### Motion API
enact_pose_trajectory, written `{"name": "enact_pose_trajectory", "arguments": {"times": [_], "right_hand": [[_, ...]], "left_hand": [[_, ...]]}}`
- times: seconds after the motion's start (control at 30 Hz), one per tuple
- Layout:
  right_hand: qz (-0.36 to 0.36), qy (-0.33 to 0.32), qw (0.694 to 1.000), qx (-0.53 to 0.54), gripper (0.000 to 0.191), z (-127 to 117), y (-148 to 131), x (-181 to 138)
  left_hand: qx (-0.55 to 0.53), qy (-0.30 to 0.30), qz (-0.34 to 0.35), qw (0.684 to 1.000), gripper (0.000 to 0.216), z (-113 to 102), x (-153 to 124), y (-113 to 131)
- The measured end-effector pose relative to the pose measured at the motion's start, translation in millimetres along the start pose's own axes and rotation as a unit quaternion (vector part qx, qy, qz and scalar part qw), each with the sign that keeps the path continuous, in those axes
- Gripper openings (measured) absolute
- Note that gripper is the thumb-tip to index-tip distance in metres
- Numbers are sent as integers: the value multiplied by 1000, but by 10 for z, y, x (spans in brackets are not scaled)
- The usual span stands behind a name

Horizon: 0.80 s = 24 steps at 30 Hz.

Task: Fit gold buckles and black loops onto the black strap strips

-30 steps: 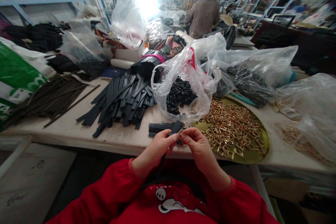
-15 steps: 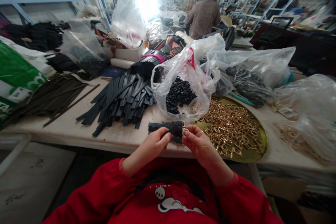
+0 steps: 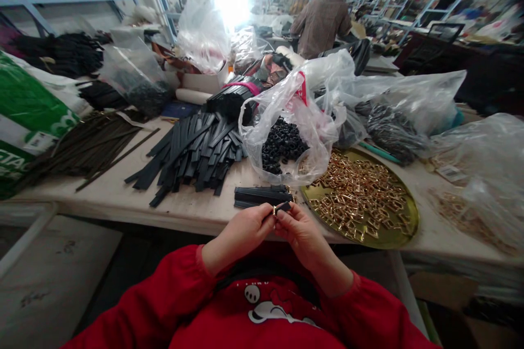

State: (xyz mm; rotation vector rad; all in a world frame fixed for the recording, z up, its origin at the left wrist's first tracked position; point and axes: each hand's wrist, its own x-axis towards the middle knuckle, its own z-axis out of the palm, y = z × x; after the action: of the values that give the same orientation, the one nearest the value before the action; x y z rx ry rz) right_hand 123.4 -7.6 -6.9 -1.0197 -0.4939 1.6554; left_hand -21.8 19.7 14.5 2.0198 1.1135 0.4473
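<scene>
Close to the table's front edge, both hands pinch one small piece between them. My left hand (image 3: 251, 224) is closed at a gold buckle (image 3: 274, 210); its fingers hide most of the strap. A black strap (image 3: 283, 206) passes at the buckle, and its short end is pinched by my right hand (image 3: 298, 227). Just beyond the hands lies a small stack of black straps (image 3: 260, 194), with gold metal at its right end. A gold-coloured tray (image 3: 411, 229) heaped with gold buckles (image 3: 360, 191) is right of my right hand.
Loose black strips (image 3: 192, 152) fan out at left centre, with brown strips (image 3: 77, 147) farther left. An open plastic bag (image 3: 251, 144) holds small black rings (image 3: 282, 144). More bags (image 3: 483, 169) crowd the right. Across the table stands a person (image 3: 321, 22) in brown.
The hands have drawn closer together and slightly nearer my body. The gold buckle is now at my left fingertips, and the strap's end is in my right fingers.
</scene>
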Motion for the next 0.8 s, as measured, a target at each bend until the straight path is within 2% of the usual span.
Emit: {"name": "enact_pose_trajectory", "arguments": {"times": [0.13,0.2,0.33,0.47,0.57,0.7,0.73,0.8], "right_hand": [[-90,33,993,-67,25,22,48,-24],[-107,42,989,-91,26,22,56,-29],[-123,19,980,-154,26,13,73,-52],[-125,15,967,-221,24,-3,63,-73],[-118,27,969,-217,26,-7,45,-57],[-96,8,976,-197,26,-19,66,-35],[-115,18,967,-226,26,-30,77,-39],[-189,44,928,-318,22,-64,94,-57]], "left_hand": [[-104,-28,-47,993,16,8,-3,27],[-160,-41,-65,984,18,15,-6,23],[-250,-41,-72,965,26,44,-4,-6],[-301,-68,-98,946,27,68,-6,-30],[-317,-76,-115,938,25,60,-9,-16],[-332,-59,-148,930,22,45,2,30],[-334,-57,-158,927,21,49,7,38],[-324,-53,-170,929,21,64,12,42]]}}
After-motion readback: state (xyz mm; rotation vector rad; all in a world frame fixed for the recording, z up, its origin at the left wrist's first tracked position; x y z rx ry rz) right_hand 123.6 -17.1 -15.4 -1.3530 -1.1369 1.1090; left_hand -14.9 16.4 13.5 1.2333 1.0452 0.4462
